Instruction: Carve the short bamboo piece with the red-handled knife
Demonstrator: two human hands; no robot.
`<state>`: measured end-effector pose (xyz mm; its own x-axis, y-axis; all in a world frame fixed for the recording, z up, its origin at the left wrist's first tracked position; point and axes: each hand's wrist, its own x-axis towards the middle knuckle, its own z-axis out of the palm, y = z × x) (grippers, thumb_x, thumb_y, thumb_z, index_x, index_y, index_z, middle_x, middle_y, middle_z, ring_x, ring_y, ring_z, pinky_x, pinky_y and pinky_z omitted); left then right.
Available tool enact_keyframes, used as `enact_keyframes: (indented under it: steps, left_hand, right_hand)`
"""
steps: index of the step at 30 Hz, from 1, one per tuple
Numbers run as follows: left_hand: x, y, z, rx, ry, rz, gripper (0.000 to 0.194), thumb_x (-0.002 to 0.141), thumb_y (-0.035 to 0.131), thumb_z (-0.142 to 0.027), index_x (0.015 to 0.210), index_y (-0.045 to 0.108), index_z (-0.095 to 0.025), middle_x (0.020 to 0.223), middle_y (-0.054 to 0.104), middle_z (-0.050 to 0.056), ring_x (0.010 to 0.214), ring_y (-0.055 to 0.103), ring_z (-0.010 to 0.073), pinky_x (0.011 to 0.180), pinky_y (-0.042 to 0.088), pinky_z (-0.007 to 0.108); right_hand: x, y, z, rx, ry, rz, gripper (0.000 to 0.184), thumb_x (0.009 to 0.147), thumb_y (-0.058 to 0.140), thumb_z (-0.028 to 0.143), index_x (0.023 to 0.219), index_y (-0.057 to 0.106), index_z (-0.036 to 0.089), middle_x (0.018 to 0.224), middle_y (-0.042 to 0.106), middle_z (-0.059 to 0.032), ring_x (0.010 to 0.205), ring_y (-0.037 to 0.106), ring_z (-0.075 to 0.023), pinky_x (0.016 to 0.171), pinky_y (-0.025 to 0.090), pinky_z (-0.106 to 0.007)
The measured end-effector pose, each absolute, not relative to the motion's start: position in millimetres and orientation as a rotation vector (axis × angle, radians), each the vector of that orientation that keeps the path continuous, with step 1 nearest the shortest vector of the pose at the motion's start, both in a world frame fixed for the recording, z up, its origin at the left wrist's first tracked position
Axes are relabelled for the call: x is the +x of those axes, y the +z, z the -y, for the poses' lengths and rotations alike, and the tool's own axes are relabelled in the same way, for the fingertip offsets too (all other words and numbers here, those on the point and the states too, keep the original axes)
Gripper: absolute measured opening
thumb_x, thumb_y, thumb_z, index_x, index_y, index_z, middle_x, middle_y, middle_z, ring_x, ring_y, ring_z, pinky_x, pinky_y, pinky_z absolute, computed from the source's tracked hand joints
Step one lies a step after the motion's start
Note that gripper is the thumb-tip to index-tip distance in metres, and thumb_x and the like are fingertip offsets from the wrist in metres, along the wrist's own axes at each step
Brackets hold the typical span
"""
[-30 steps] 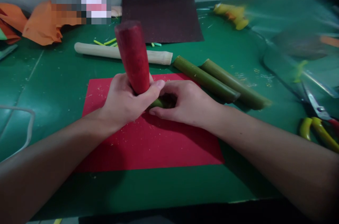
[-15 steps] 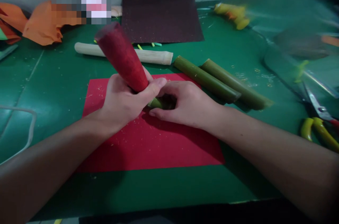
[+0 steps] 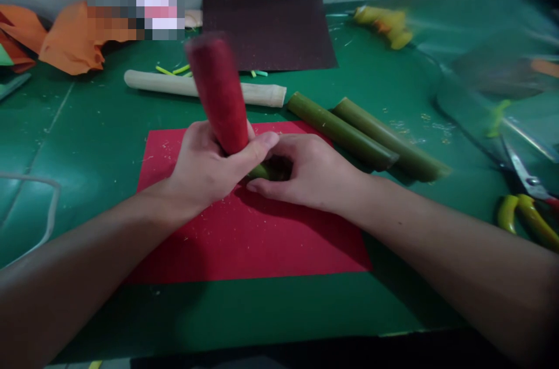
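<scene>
My left hand (image 3: 213, 168) is closed around the lower, narrower end of a red tapered cylinder (image 3: 220, 95), which stands up with a slight lean to the left; its bottom end is hidden by my fingers. Close beside it, my right hand (image 3: 305, 171) curls around a green bamboo piece (image 3: 264, 170), mostly covered by both hands. My left thumb reaches over to the right fingers. Both hands are low over a red sheet (image 3: 279, 247) scattered with fine shavings.
Behind the hands lies a pale peeled bamboo stick (image 3: 262, 94). Two green bamboo lengths (image 3: 343, 130) rest to its right. A dark sheet (image 3: 271, 28) and orange cloth (image 3: 70, 40) are at the back. Scissors (image 3: 526, 183) and a yellow tool with a cord (image 3: 384, 25) are on the right.
The red cylinder's top swung left, then came back to nearly upright. Both hands stayed in almost the same place, still holding on.
</scene>
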<state>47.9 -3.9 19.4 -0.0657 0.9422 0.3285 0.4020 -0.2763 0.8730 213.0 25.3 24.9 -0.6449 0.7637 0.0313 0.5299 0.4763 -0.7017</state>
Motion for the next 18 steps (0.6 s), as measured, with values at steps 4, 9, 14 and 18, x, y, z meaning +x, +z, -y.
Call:
enact_keyframes:
  steps: [4,9,14,18]
  left_hand:
    - [46.9,19.7,3.9,1.662,1.355,-1.436,0.030,0.080,0.073,-0.030,0.056,0.059,-0.020,0.051,0.055,-0.003,0.047,0.051,0.0088,0.045,0.046,0.021]
    - [46.9,20.6,3.9,1.683,1.322,-1.444,0.032,0.079,0.073,-0.029,0.053,0.057,-0.020,0.050,0.055,-0.003,0.048,0.052,0.0092,0.045,0.046,0.021]
    - [47.0,20.2,3.7,1.638,1.368,-1.449,0.028,0.080,0.073,-0.032,0.058,0.061,-0.021,0.052,0.057,-0.004,0.047,0.054,0.0092,0.046,0.048,0.021]
    - [46.7,20.3,4.1,1.671,1.331,-1.460,0.030,0.079,0.073,-0.028,0.054,0.058,-0.020,0.051,0.056,-0.003,0.048,0.055,0.0099,0.046,0.048,0.021]
  right_hand:
    - [212.8,25.1,-25.3,-1.102,0.960,2.398,0.022,0.077,0.073,0.035,0.085,0.069,0.015,0.076,0.066,-0.0034,0.067,0.053,-0.0139,0.061,0.034,-0.028]
    - [212.6,25.1,-25.3,-1.094,0.967,2.391,0.021,0.077,0.074,0.035,0.085,0.069,0.016,0.076,0.066,-0.0028,0.068,0.053,-0.0140,0.061,0.034,-0.028]
    - [212.8,25.4,-25.2,-1.099,0.970,2.392,0.021,0.077,0.074,0.036,0.086,0.070,0.016,0.076,0.066,-0.0028,0.068,0.054,-0.0140,0.061,0.034,-0.028]
    - [212.8,25.3,-25.2,-1.097,0.978,2.394,0.022,0.077,0.074,0.036,0.086,0.070,0.016,0.075,0.066,-0.0028,0.066,0.053,-0.0138,0.060,0.034,-0.028]
